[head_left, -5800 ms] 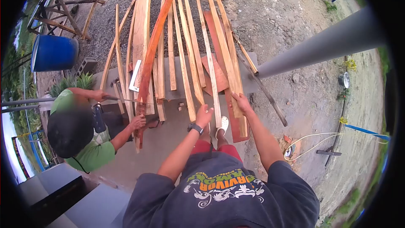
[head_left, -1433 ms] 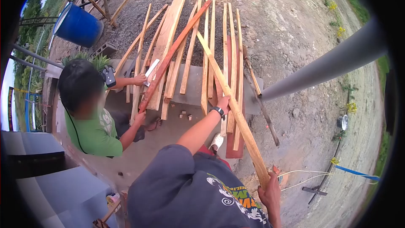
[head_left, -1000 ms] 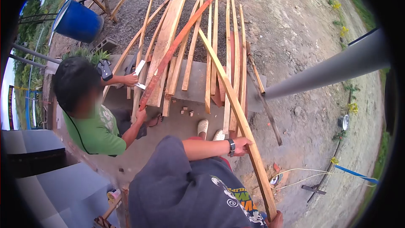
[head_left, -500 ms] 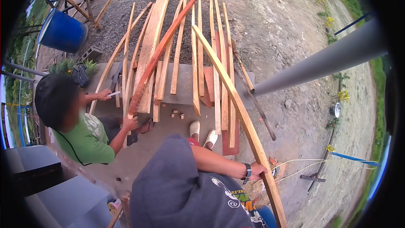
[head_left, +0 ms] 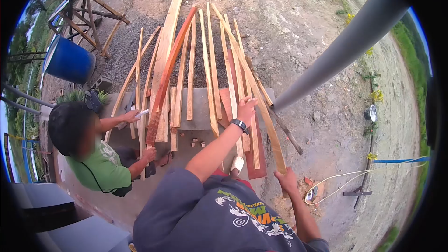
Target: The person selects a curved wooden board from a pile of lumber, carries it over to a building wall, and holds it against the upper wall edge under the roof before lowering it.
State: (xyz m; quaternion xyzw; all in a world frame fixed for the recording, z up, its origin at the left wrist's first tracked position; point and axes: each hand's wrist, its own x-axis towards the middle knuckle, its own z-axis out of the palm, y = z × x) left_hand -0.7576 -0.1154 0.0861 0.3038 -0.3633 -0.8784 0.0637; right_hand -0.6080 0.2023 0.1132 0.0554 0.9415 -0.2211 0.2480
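My right hand (head_left: 287,180) is closed around the near end of a long wooden strip (head_left: 269,123). The strip slants away to the upper left, its far end over other strips. My left hand (head_left: 246,110), with a watch on its wrist, is held out left of that strip, above the laid-out wood. Its fingers look loosely apart, with nothing clearly seen in them. Below it lie several pale strips (head_left: 210,79) and a reddish board (head_left: 256,158).
At left, a person in a green shirt (head_left: 105,168) holds a red-brown board (head_left: 161,98) and a small white object (head_left: 142,113). A grey post (head_left: 326,51) leans at right. A blue drum (head_left: 70,58) and wooden stand (head_left: 88,18) are at far left. Small wood offcuts (head_left: 194,143) lie on the floor.
My left hand has let go of the strip and moved forward and left. My right hand has come into view, gripping the strip's near end. The strip's near end has shifted left.
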